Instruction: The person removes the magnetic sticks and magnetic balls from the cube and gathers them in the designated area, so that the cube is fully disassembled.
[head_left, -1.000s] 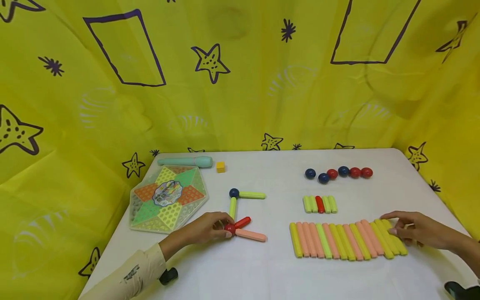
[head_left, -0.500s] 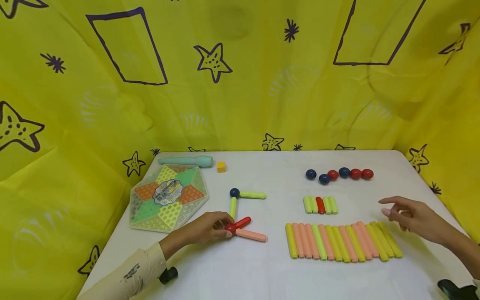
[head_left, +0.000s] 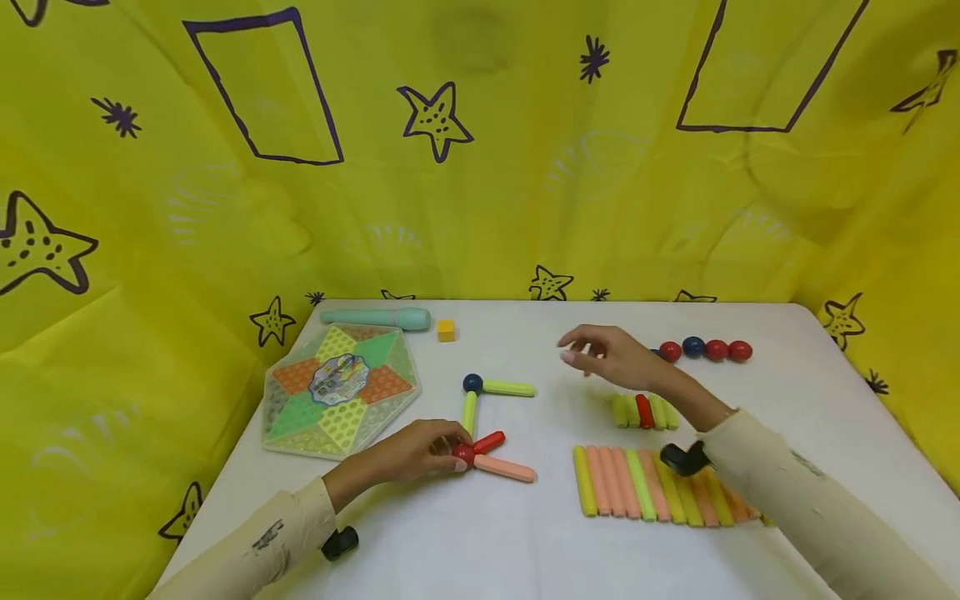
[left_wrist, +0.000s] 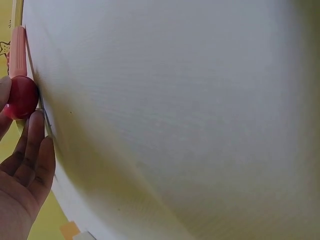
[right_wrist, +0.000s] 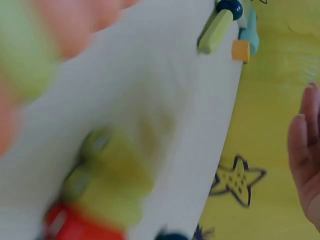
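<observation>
My left hand [head_left: 416,452] pinches a red ball [head_left: 462,454] between thumb and fingers. A short red stick [head_left: 490,442] and a longer salmon stick [head_left: 506,469] fan out from this ball; the left wrist view shows the salmon stick [left_wrist: 18,52] meeting it. A yellow-green stick [head_left: 469,411] runs from beside the red ball to a dark blue ball [head_left: 472,383], which has another yellow-green stick [head_left: 510,388] pointing right. My right hand [head_left: 615,357] hovers with loosely bent fingers, holding nothing, left of the row of balls and above the short sticks [head_left: 644,412].
Long yellow, salmon and green sticks [head_left: 615,483] lie in a row, partly under the right sleeve. Red and blue balls [head_left: 717,350] line up behind, some hidden. A star-patterned game board [head_left: 341,392], mint microphone-shaped object [head_left: 375,318] and yellow cube [head_left: 446,331] stand at left.
My right hand has left the right end of the long sticks, lifted, and moved far left over the table, its sleeve now covering some sticks. The left hand keeps its hold.
</observation>
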